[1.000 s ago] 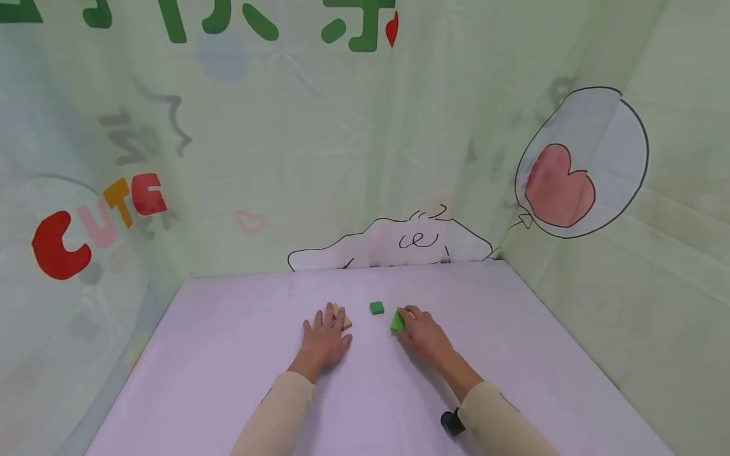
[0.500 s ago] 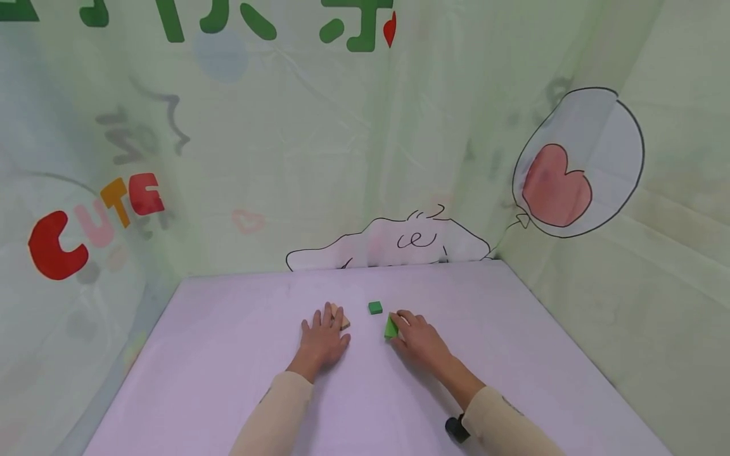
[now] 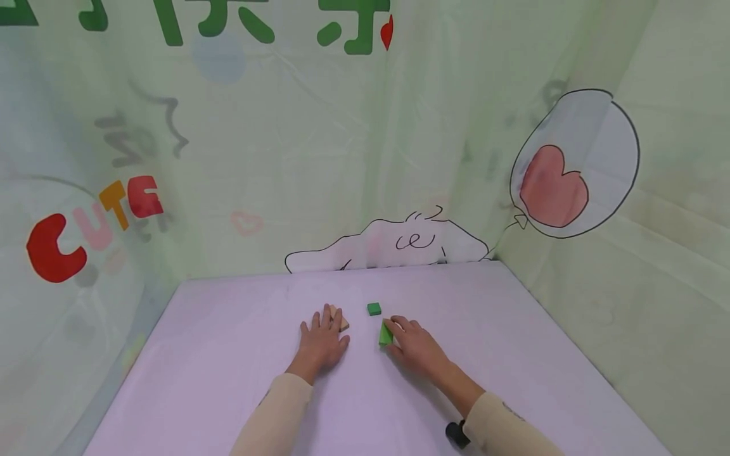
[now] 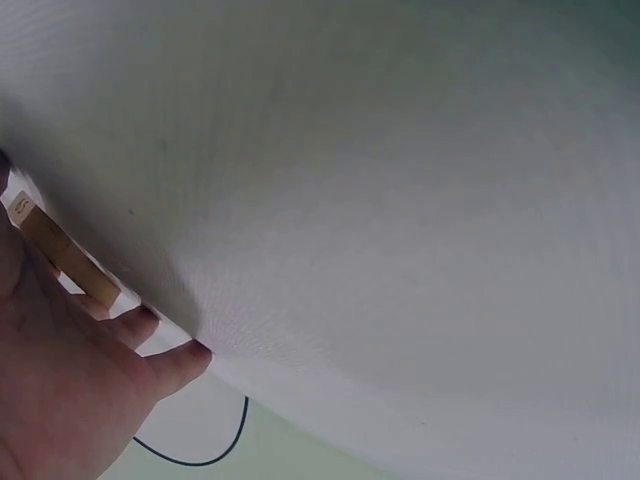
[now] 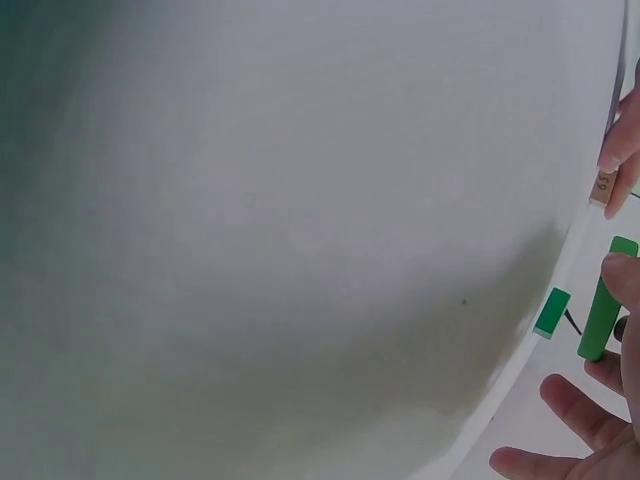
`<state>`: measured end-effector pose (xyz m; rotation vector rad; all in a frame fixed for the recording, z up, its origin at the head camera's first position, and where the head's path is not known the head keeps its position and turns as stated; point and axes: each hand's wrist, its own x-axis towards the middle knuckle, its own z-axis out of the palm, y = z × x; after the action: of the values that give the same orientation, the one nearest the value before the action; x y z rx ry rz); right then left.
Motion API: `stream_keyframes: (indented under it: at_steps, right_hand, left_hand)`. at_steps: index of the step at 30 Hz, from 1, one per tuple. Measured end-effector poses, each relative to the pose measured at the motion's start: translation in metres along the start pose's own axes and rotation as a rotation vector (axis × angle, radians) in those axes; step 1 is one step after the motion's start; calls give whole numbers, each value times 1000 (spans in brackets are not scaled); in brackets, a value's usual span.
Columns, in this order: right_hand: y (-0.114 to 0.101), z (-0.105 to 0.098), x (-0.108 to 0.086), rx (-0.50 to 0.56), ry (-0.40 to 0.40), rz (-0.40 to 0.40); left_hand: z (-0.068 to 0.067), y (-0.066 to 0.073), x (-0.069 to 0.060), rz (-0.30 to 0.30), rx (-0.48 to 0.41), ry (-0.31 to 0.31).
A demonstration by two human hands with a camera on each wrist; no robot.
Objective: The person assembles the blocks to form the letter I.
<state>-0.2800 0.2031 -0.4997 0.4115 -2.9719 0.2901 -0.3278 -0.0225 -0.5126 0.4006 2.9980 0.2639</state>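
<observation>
My left hand [image 3: 321, 347] lies with spread fingers over a flat wooden block [image 3: 341, 320], partly hidden under them. The left wrist view shows that block [image 4: 68, 255] edge-on beside the fingers. A light green triangular block [image 3: 385, 334] is pinched between thumb and fingers of my right hand [image 3: 421, 348]. In the right wrist view its long green side [image 5: 603, 315] stands between the thumb and a finger, and it seems raised off the tabletop. A small dark green rectangular block [image 3: 374, 309] lies just beyond the triangular one, apart from both hands.
Lilac cloth covers the table [image 3: 239, 380]. A printed curtain [image 3: 319, 139] rises behind its far edge and along both sides. A black device [image 3: 457, 435] sits at the right wrist by the sleeve.
My right hand has moved left and a little nearer to me with the light green triangular block. The left hand, wooden block and small green block have stayed in place.
</observation>
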Motion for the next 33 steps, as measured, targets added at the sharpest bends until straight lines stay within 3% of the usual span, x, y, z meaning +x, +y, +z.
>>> stream_keyframes:
  at_steps: [33]
  right_hand:
    - [-9, -1, -20, 48, -29, -87]
  left_hand:
    - [6, -2, 3, 2, 14, 5]
